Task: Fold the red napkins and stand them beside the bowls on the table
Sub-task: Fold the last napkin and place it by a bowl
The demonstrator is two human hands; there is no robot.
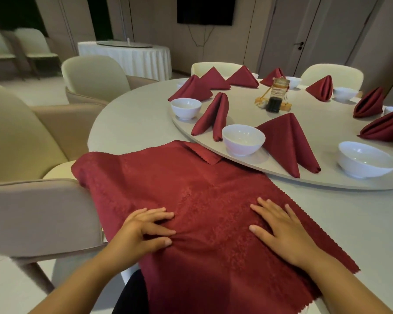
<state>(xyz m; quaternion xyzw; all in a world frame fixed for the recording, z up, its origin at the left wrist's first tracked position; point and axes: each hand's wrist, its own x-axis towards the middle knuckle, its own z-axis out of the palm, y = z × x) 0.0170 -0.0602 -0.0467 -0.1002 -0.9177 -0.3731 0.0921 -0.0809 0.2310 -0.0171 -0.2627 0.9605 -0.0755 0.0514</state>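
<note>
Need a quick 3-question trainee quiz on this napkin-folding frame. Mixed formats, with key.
1. True or false: the large dark-red cloth napkin under the left hand is already folded and standing upright.
2. The right hand: A) pinches a corner, B) lies flat on the napkin, C) holds a bowl?
3. Short answer: which corner of that napkin is turned over on itself, near or far?

Key: 1 false; 2 B; 3 far.
</note>
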